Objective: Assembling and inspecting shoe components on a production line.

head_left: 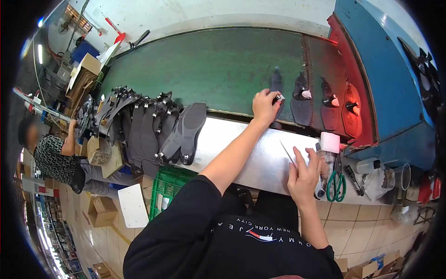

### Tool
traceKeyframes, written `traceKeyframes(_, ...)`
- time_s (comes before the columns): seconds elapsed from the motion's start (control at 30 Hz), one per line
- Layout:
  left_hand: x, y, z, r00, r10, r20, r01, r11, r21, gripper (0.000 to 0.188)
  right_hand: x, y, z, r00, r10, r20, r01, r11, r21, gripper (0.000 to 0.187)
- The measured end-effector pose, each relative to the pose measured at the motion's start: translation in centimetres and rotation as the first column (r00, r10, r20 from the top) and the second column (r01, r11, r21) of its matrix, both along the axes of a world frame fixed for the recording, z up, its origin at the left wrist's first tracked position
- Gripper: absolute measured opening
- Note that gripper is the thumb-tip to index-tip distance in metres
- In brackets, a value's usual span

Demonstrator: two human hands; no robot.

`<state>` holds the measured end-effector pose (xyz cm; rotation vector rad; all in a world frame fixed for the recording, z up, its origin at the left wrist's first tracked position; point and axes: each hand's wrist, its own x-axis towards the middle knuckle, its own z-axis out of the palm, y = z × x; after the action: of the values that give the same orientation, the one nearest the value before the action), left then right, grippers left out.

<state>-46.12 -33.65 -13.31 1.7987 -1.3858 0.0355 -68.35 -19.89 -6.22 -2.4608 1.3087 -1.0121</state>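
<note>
1. Holding, with the left hand (266, 107) just right of the frame's centre, a dark sandal (277, 80); with a narrow grip around its strap area, too blurred for finer detail.
2. Resting, in that sandal's case, near the lower edge of a green conveyor belt (209, 60) stretched across the upper middle.
3. Pinching, with the right hand (304, 179) at lower right of centre, a thin pointed tool (286, 152) in a narrow grip, directed toward the upper left, above a silver metal bench (220, 144).
4. Lined up right of the left hand, on the belt: three more strapped sandals (302, 106), with the rightmost bathed in red light beside a blue machine housing (388, 74).
5. Clustered right of the right hand: a pale pink roll (330, 142), green-handled scissors (336, 187) and a clear cup (402, 176).
6. Heaped at left of centre: dark grey sandals (144, 128), above a green plastic crate (162, 186).
7. Visible at far left: a co-worker (53, 156) in a patterned top.
</note>
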Motion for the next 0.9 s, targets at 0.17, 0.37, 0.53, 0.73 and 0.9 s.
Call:
traceKeyframes(0.17,1.0,2.8,6.5,0.841,-0.291,-0.456,0.18,0.945,-0.272,0.032,-0.5,-0.3,1.8,0.908,-0.018,0.418,-0.072,0.978,0.198,0.022)
traceKeyframes(0.37,-1.4,18.2,13.4,0.095,-0.346,-0.933,0.552,0.799,-0.24,0.032,0.8,-0.6,1.7,0.039,-0.237,0.971,-0.931,0.345,0.122,0.031)
traceKeyframes(0.53,0.7,25.2,10.9,-0.151,-0.319,-0.936,0.384,0.854,-0.352,0.031,4.7,2.1,5.6,0.018,-0.203,0.979,-0.917,0.388,0.097,0.03)
traceKeyframes(0.73,2.9,29.1,10.2,-0.069,-0.315,-0.947,0.285,0.903,-0.321,0.032,4.5,5.3,5.8,0.466,0.046,0.883,-0.829,0.371,0.418,0.032)
traceKeyframes(0.9,2.9,30.8,9.2,-0.04,-0.328,-0.944,0.283,0.902,-0.325,0.034,4.9,8.5,5.7,0.673,0.152,0.724,-0.687,0.493,0.534,0.036)
